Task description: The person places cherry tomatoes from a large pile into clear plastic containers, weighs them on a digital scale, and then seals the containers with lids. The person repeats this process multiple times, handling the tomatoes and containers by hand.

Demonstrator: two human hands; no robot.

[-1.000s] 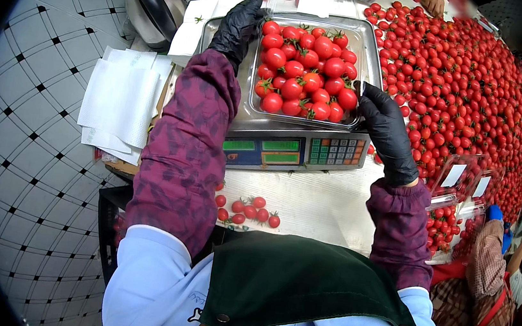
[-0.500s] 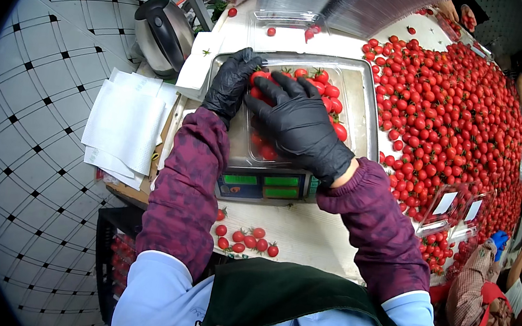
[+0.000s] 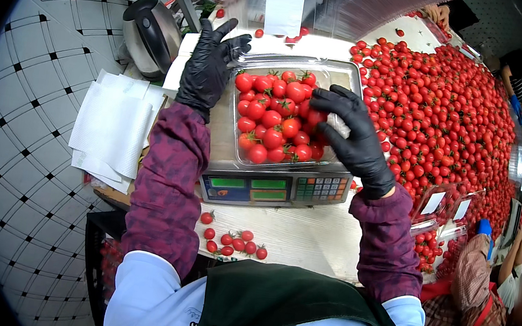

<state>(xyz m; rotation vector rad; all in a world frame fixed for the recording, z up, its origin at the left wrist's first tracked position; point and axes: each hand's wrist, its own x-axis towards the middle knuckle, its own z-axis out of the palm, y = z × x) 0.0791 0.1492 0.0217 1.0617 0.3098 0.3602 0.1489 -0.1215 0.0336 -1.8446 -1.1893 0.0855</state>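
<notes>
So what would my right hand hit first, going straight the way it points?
Tomatoes in the clear tray; your right hand may be touching them, though depth is unclear.

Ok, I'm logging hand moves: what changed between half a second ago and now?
The right hand moved rightward, from over the left part of the tray to its right side, fingers at the tomatoes. The left hand spread its fingers by the tray's upper-left corner. The tray stays on the scale, loose tomatoes in front.
</notes>
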